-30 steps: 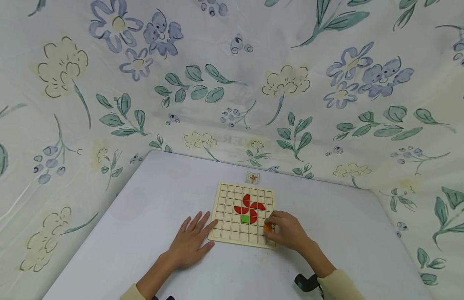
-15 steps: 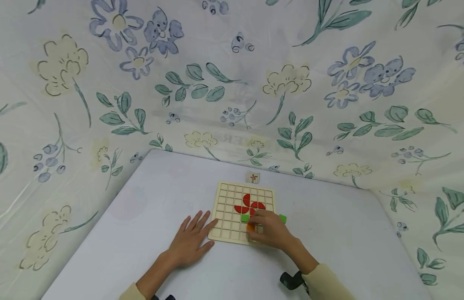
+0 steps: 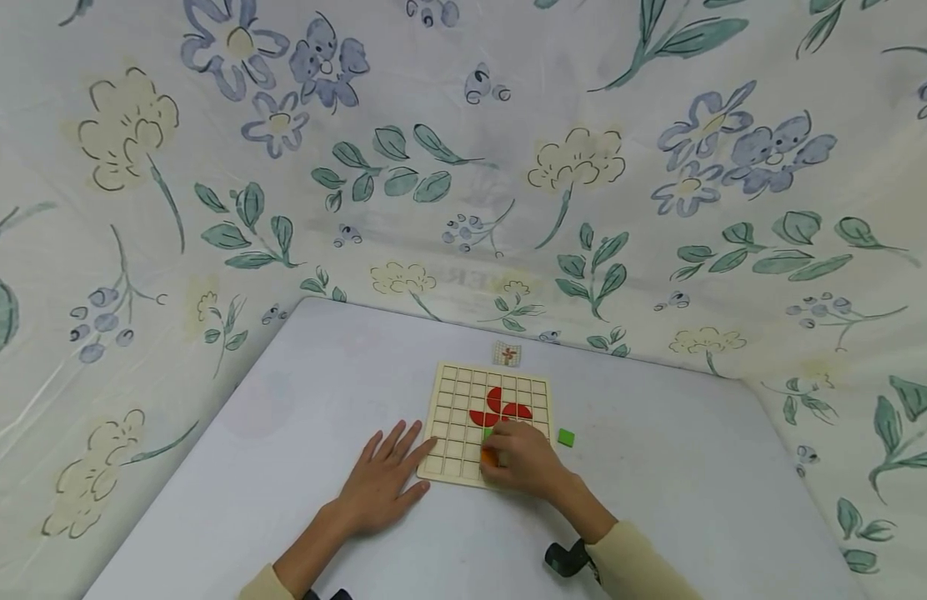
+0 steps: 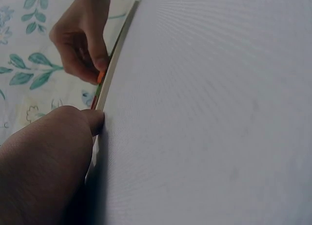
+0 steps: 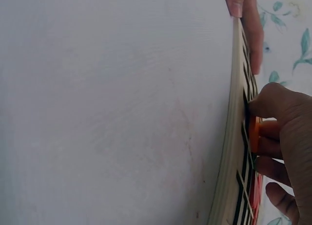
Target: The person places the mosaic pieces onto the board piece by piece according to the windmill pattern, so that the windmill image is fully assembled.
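A wooden grid board [image 3: 452,471] lies on the white table, with red curved pieces [image 3: 495,400] set in a pinwheel near its middle. Just below them a green square is partly covered by my right hand [image 3: 523,458]. Between thumb and fingers that hand pinches an orange piece [image 3: 489,457], held low over the board's lower middle; the right wrist view shows the orange piece [image 5: 254,134] at the grid. My left hand [image 3: 381,487] lies flat with spread fingers, its fingertips touching the board's left edge.
Right of the board a loose green square tile [image 3: 566,437] lies on the table [image 3: 658,483]. Behind the board is a small pattern card [image 3: 507,354] with a red pinwheel. A floral cloth [image 3: 463,208] rises behind the table.
My right hand has moved left across the board with the orange piece, from its right edge to the lower middle. The loose green tile is uncovered. My left hand stays put.
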Demonstrator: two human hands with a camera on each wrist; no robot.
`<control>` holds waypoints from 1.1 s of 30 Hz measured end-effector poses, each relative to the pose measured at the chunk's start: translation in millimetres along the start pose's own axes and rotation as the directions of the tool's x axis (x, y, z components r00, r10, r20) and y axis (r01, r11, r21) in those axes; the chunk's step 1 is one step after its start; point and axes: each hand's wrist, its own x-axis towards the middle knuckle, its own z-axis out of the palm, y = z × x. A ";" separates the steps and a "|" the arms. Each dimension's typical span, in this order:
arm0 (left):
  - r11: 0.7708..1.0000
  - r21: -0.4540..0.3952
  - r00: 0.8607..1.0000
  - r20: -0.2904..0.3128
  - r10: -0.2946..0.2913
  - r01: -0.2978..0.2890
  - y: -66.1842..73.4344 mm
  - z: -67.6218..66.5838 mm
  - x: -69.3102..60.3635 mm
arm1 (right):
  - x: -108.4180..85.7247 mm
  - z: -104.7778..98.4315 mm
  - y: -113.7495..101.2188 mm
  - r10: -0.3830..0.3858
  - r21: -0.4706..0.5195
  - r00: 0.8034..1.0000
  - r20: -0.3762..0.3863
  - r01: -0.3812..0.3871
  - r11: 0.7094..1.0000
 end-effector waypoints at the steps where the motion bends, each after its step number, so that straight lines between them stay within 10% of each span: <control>1: 1.000 -0.001 1.000 0.002 -0.001 0.001 0.2 0.1 0.3 | 0.3 0.7 -0.2 0.001 -0.005 1.000 0.002 -0.001 1.000; 21: 1.000 0.004 1.000 -0.012 -0.001 0.001 -0.6 1.6 0.0 | -2.5 0.0 -1.3 -0.032 0.032 0.998 -0.047 0.033 0.999; 33: 1.000 0.003 1.000 -0.021 0.008 -0.008 -1.1 1.9 -0.4 | -0.4 -4.2 2.0 -0.002 0.043 0.998 0.065 -0.001 0.999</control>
